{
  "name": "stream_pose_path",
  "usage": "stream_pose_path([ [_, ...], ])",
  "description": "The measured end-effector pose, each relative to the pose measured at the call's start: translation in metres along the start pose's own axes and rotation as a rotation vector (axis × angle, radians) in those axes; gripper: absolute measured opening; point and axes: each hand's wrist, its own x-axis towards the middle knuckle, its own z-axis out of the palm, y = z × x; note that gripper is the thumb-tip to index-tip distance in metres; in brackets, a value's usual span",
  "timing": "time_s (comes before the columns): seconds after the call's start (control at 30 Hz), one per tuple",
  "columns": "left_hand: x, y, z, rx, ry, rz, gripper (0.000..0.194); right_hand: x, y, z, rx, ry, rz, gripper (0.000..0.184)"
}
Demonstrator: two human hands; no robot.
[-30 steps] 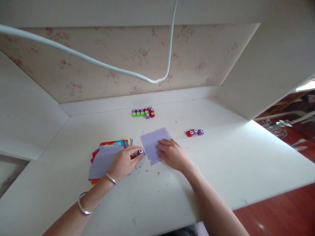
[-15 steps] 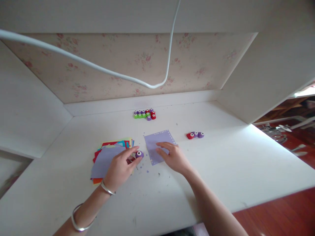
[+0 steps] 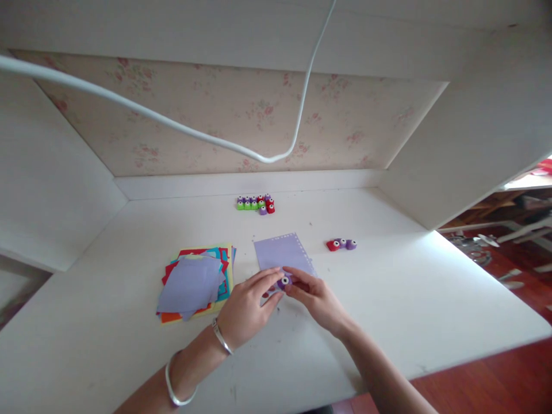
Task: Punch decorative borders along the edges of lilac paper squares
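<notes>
A small purple paper punch (image 3: 284, 281) with a white, dark-centred button is between my two hands, over the near edge of a purple sheet of paper (image 3: 282, 251). My left hand (image 3: 246, 302) grips the punch from the left, bracelets on its wrist. From the right, the thumb and fingers of my right hand (image 3: 318, 298) close on the same punch. Small holes run along the sheet's far and right edges. Its near part is hidden by my hands, so I cannot tell whether the punch touches it.
To the left lies a pile of coloured paper (image 3: 190, 284). Several green, purple and red punches (image 3: 254, 204) stand in rows at the back. Three more punches (image 3: 342, 244) sit on the right. A white cable (image 3: 194, 132) hangs across the view above the white desk (image 3: 409, 287).
My left hand has carried the purple punch rightward from beside the paper pile to the sheet's near edge. My right hand has come off the sheet's middle, nearer me, and taken hold of the punch.
</notes>
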Motion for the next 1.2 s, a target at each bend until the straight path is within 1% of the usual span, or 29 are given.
stream_pose_path([
  [0.1, -0.004, -0.001, 0.000, -0.038, -0.074, -0.043, 0.018, -0.005, 0.008, -0.026, -0.097, 0.136, 0.028, 0.040],
  [0.17, -0.008, -0.003, -0.001, -0.064, -0.122, -0.061, 0.022, -0.008, 0.015, -0.049, -0.186, 0.230, -0.012, 0.040],
  [0.2, -0.010, -0.004, -0.002, -0.077, -0.135, -0.074, 0.025, -0.009, 0.019, -0.062, -0.263, 0.296, -0.003, 0.040],
  [0.27, -0.014, -0.005, -0.003, -0.091, -0.132, -0.104, 0.030, -0.010, 0.027, -0.086, -0.457, 0.448, 0.062, 0.045],
  [0.3, -0.015, -0.005, -0.003, -0.092, -0.126, -0.114, 0.033, -0.010, 0.031, -0.097, -0.547, 0.501, 0.057, 0.047],
  [0.4, -0.017, -0.006, -0.002, -0.076, -0.109, -0.121, 0.038, -0.011, 0.038, -0.124, -0.729, 0.598, -0.005, 0.051],
  [0.47, -0.018, -0.008, -0.001, -0.061, -0.101, -0.116, 0.039, -0.010, 0.038, -0.132, -0.782, 0.637, 0.012, 0.052],
  [0.53, -0.019, -0.010, -0.001, -0.044, -0.102, -0.117, 0.039, -0.010, 0.035, -0.133, -0.816, 0.661, 0.068, 0.052],
  [0.63, -0.020, -0.012, 0.000, -0.020, -0.113, -0.120, 0.040, -0.007, 0.030, -0.123, -0.875, 0.651, 0.133, 0.049],
  [0.77, -0.020, -0.013, 0.001, -0.022, -0.119, -0.130, 0.040, 0.006, 0.026, -0.102, -0.934, 0.587, 0.086, 0.042],
  [0.87, -0.020, -0.014, 0.002, -0.028, -0.117, -0.135, 0.041, 0.022, 0.025, -0.093, -0.970, 0.598, 0.073, 0.038],
  [1.03, -0.020, -0.018, 0.001, -0.016, -0.107, -0.150, 0.040, 0.045, 0.025, -0.092, -1.045, 0.697, 0.143, 0.038],
  [1.13, -0.021, -0.017, 0.001, -0.007, -0.113, -0.164, 0.041, 0.048, 0.026, -0.094, -1.099, 0.720, 0.204, 0.043],
  [1.2, -0.020, -0.016, -0.001, -0.013, -0.113, -0.169, 0.042, 0.046, 0.025, -0.091, -1.130, 0.719, 0.211, 0.045],
])
